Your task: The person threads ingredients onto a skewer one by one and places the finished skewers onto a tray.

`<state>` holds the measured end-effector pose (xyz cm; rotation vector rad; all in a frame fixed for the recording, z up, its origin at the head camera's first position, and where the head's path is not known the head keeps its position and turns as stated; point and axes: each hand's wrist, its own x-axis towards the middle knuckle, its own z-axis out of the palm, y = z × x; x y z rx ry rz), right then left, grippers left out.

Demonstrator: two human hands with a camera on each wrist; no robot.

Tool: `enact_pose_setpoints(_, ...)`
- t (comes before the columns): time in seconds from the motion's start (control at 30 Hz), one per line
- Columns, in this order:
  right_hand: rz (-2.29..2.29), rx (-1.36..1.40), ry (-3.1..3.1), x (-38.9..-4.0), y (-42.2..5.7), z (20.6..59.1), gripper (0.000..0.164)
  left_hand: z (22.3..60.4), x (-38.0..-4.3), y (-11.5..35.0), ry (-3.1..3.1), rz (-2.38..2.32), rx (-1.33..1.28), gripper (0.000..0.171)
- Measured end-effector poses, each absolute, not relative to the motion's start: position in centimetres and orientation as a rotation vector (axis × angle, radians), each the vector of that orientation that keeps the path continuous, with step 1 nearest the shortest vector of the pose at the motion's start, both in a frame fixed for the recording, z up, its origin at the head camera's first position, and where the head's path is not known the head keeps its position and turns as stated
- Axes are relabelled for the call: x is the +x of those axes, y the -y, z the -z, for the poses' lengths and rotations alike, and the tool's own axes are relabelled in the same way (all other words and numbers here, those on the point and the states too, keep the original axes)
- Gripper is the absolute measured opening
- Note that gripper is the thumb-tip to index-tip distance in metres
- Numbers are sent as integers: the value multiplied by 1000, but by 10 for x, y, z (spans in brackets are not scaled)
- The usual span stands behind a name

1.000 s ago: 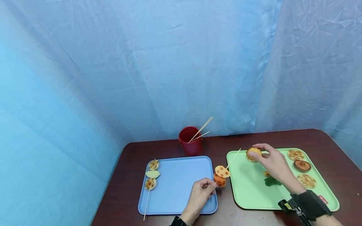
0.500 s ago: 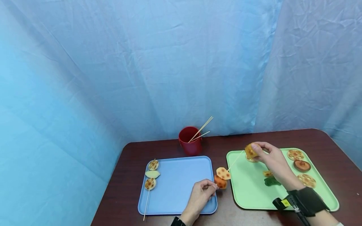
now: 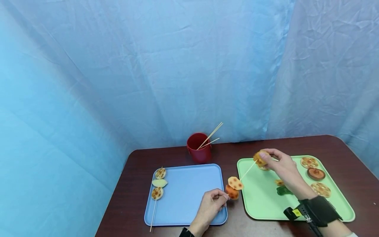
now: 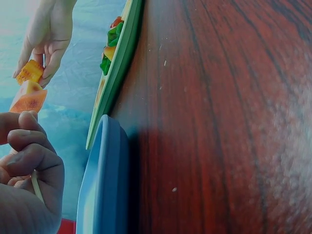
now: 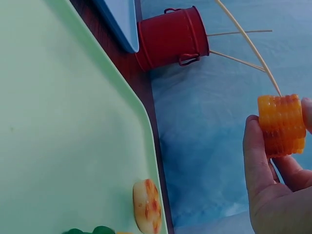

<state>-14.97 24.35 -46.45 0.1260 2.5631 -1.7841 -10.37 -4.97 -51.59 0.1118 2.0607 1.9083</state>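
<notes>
My left hand (image 3: 209,207) pinches the lower end of a bamboo skewer (image 3: 248,170) at the blue tray's right edge. Threaded on it, just past the fingertips, are an orange slice (image 3: 232,192) and a pale yellow, brown-spotted slice (image 3: 235,183). Over the back of the green tray, my right hand (image 3: 282,168) holds a piece of corn (image 5: 282,124) between thumb and fingers. In the right wrist view the skewer's tip meets one face of the corn; how deep it goes is hidden.
The blue tray (image 3: 189,184) bears a loaded skewer (image 3: 154,212) along its left side. On the green tray (image 3: 257,197) lie several round slices, a brown mushroom-like piece (image 3: 316,174) and a green piece (image 3: 284,190). A red bucket (image 3: 202,155) with several skewers stands behind.
My right hand has lifted the corn off the green tray, turned it and brought it to the skewer's tip. The left hand has shifted slightly right with the skewer, which now tilts further right.
</notes>
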Motion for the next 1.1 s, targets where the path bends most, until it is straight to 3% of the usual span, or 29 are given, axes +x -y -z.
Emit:
enact_pose_setpoints(0.3, 1697, -4, -2674, -149, -244, 462, 58, 516, -104, 48, -2069, -1908, 136, 13)
enact_pose_setpoints(1.1, 1878, 11, -2453, -138, -218, 470, 58, 513, -104, 40, -2048, -1964, 130, 16)
